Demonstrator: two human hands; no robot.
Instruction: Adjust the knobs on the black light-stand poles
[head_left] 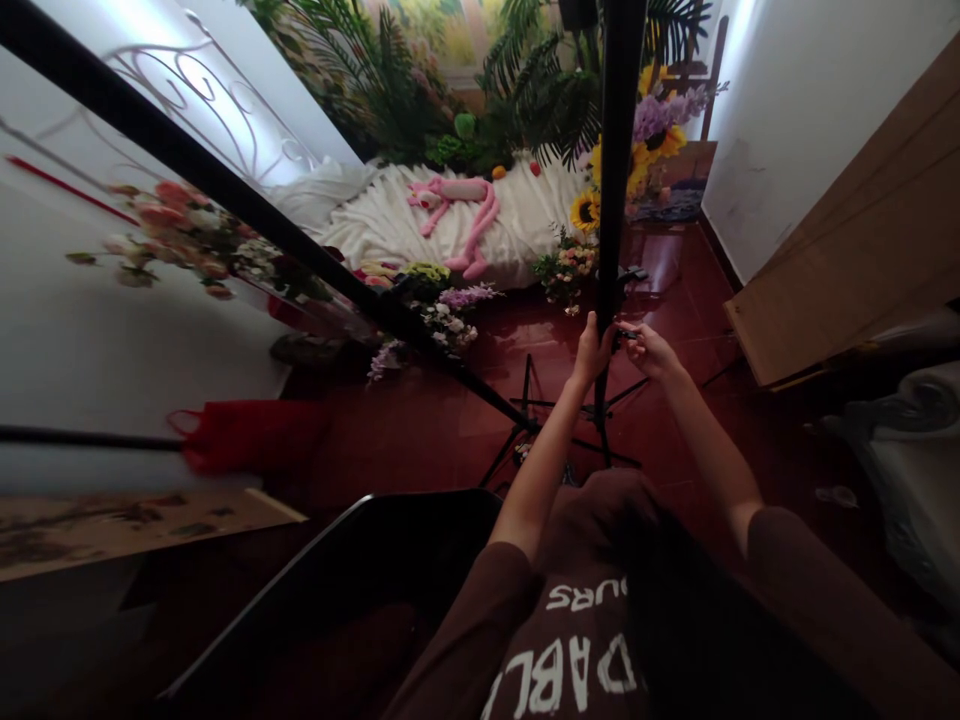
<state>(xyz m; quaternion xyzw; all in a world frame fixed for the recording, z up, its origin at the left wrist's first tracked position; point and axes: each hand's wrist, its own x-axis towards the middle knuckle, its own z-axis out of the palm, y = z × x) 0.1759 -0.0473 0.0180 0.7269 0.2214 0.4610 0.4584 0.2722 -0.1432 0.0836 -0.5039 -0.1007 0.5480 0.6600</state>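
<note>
A black upright stand (613, 180) rises right in front of me, its legs spread on the floor. My left hand (592, 350) is closed around its pole, thumb pointing up. On the pole's right side, my right hand (649, 350) pinches a small dark knob (625, 334) that sticks out from the stand. Another dark fitting (636, 274) juts from the pole just above. To the left, a second black pole (315, 260) slants across the view down to its own spread legs.
Ahead, a pink plush toy (457, 195) lies on white draped cloth (525, 225) among flowers and palm leaves. A red bag (247, 435) is at left, a black-framed panel (360, 560) near my left side. A wooden board (840, 230) leans at right above the red floor (450, 430).
</note>
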